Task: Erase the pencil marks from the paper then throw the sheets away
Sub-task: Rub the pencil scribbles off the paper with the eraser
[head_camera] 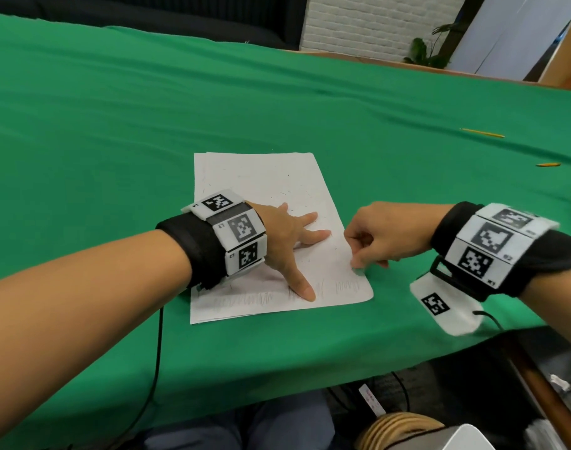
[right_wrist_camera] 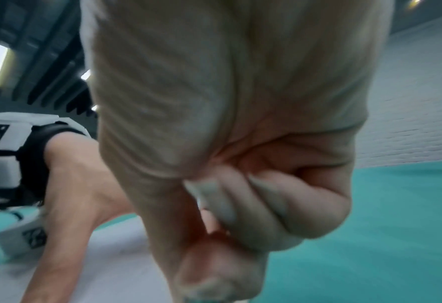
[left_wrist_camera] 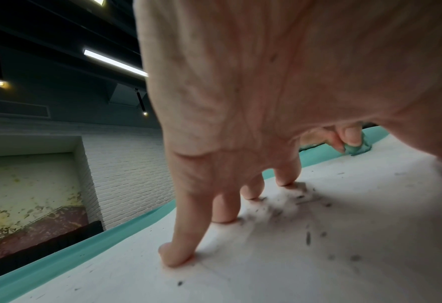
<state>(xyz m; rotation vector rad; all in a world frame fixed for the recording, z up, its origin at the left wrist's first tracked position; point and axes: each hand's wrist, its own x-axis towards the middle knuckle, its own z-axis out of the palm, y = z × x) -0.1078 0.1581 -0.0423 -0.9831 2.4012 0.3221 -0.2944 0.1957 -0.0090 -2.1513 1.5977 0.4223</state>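
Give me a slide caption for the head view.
Left hand pins white paper; right hand rubs green eraser along its edge.

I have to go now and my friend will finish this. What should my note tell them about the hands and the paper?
Left hand: fingers spread flat, pressing the sheets of paper down on the green tablecloth.
Right hand: its grip pinches a small green eraser at the paper's right edge.
Done: the upper part of the top sheet looks mostly rubbed clean, with eraser crumbs scattered.
Left: pencil scribbles along the near edge, then throwing the sheets away. Two pencils lie far right.
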